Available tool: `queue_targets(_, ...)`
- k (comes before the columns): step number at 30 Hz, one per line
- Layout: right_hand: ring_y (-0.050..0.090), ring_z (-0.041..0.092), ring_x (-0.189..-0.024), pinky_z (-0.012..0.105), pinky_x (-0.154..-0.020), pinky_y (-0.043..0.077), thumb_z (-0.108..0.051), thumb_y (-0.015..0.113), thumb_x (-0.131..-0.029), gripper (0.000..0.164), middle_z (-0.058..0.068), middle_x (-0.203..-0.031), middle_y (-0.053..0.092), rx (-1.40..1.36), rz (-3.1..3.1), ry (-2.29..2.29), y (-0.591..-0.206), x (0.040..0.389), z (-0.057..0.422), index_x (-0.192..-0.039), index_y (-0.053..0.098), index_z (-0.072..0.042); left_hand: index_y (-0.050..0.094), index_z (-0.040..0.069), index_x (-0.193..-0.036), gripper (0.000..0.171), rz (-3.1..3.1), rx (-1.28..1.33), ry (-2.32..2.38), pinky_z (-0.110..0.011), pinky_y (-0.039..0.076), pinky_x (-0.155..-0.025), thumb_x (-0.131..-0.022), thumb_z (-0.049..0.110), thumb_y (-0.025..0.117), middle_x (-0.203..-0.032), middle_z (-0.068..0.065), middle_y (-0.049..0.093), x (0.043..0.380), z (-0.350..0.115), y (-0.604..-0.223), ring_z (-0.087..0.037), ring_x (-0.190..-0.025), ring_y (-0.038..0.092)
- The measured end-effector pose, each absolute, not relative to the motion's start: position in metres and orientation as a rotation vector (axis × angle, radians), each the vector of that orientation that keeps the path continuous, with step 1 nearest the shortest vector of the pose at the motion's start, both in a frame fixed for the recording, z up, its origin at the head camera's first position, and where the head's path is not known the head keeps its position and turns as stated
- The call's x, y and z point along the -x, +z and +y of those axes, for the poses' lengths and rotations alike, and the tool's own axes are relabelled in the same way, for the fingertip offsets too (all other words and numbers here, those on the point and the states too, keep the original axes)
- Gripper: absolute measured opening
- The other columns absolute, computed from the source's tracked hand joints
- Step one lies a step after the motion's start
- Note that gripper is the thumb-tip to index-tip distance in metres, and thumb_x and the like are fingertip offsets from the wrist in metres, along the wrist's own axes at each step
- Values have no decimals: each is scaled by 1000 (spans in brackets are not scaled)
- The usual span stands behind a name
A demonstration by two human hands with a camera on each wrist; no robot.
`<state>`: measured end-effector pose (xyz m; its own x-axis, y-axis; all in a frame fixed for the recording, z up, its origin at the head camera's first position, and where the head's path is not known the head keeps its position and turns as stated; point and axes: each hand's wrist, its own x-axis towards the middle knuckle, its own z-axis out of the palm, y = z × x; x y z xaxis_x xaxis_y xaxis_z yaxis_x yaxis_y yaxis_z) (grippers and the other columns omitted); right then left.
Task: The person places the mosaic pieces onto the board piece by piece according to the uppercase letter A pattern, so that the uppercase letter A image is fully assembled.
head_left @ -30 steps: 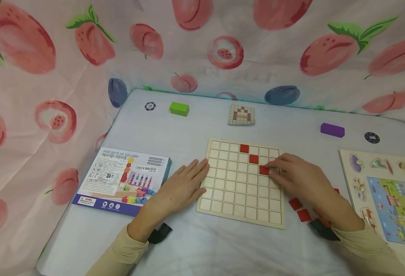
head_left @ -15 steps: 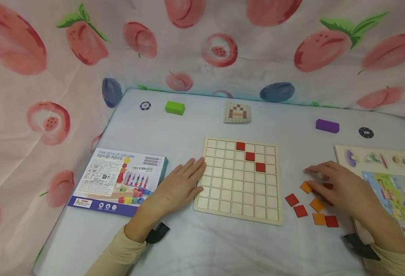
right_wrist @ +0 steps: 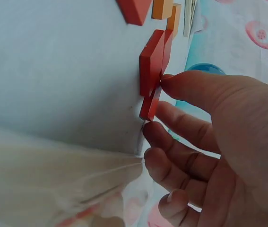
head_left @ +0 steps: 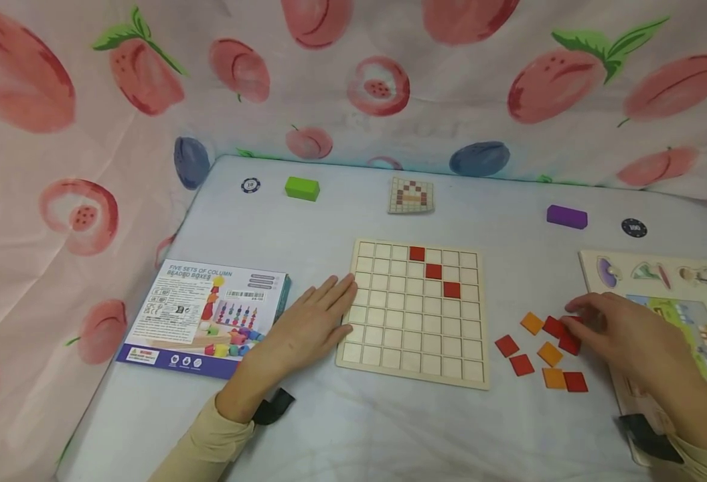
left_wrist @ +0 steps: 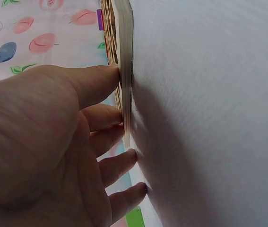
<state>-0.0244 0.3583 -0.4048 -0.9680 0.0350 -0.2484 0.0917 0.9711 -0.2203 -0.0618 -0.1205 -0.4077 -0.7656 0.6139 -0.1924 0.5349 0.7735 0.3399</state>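
Observation:
A pale wooden grid board (head_left: 389,348) lies mid-table, with red square tiles (head_left: 452,290) in a diagonal of three cells. My left hand (head_left: 305,328) rests palm down at its left side, fingers spread; in the left wrist view the thumb and fingertips touch the board's edge (left_wrist: 125,71). Right of the board, my right hand (head_left: 631,345) pinches a red tile (right_wrist: 150,108) between thumb and fingers at the edge of a loose group. Several more red tiles (head_left: 522,365) and orange tiles (head_left: 550,354) lie there. The hand partly hides the pinched tile.
A patterned grid card (head_left: 410,196) stands behind the board. Left lies a boxed bead set (head_left: 203,318); right, a picture puzzle board (head_left: 661,294) under the right forearm. Farther back are a green block (head_left: 302,189), a purple block (head_left: 567,217) and two round chips (head_left: 633,228).
My right hand has left the red tile in the third row, moved right to the loose tiles and taken hold of a red one. The left hand stays at the board; the view shifts slightly.

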Motion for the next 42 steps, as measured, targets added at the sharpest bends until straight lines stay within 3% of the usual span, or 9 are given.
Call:
queue_targets(6, 61, 23, -83, 24, -63, 43, -28, 85, -90, 40, 13, -103, 74, 6, 2924, -357, -406, 25, 353, -123, 74, -9, 32, 4, -167, 68, 2676, -885, 385, -60, 30, -132, -111, 33, 57, -179, -11, 24, 61, -121, -407, -37, -166, 25)
queue_targets(9, 58, 25, -84, 24, -63, 42, -25, 85, -90, 41, 19, -112, 72, 25, 2947, -336, -406, 24, 353, -126, 74, -10, 32, 4, -167, 68, 2672, -883, 383, -60, 30, -132, -111, 33, 57, -179, -11, 24, 62, -120, -407, -37, -166, 25)
queue_targets(13, 57, 27, -81, 26, -56, 44, -29, 88, -86, 46, 23, -107, 69, -28, 2943, -277, -405, 23, 355, -123, 75, -6, 31, 5, -167, 68, 2670, -889, 368, -60, 29, -133, -111, 34, 56, -179, -11, 23, 62, -120, -408, -37, -166, 24)
queue_targets(17, 56, 25, -75, 26, -53, 42, -29, 89, -84, 47, 19, -95, 68, -43, 2931, -270, -403, 22, 356, -119, 76, -2, 31, 5, -167, 68, 2674, -890, 363, -59, 29, -133, -111, 34, 56, -179, -11, 23, 62, -121, -409, -37, -166, 24)
queue_targets(26, 55, 23, -76, 26, -55, 39, -34, 88, -85, 45, 13, -95, 70, 14, 2993, -320, -402, 27, 341, -119, 76, -8, 32, 4, -167, 68, 2671, -889, 376, -60, 29, -133, -111, 34, 56, -179, -11, 24, 62, -120, -408, -37, -166, 24)
queue_targets(36, 56, 13, -78, 21, -57, 44, -33, 88, -87, 33, 0, -100, 72, 330, 3036, -461, -397, 39, 282, -115, 79, -18, 32, 5, -167, 68, 2674, -887, 375, -60, 30, -132, -111, 34, 56, -179, -11, 24, 62, -120, -409, -37, -166, 25)
queue_targets(42, 59, 12, -81, 30, -64, 53, -32, 88, -87, 33, 0, -109, 76, 511, 3027, -484, -397, 50, 249, -116, 80, -18, 31, 5, -168, 68, 2676, -895, 363, -59, 30, -132, -111, 35, 55, -179, -11, 24, 62, -121, -410, -37, -166, 25)
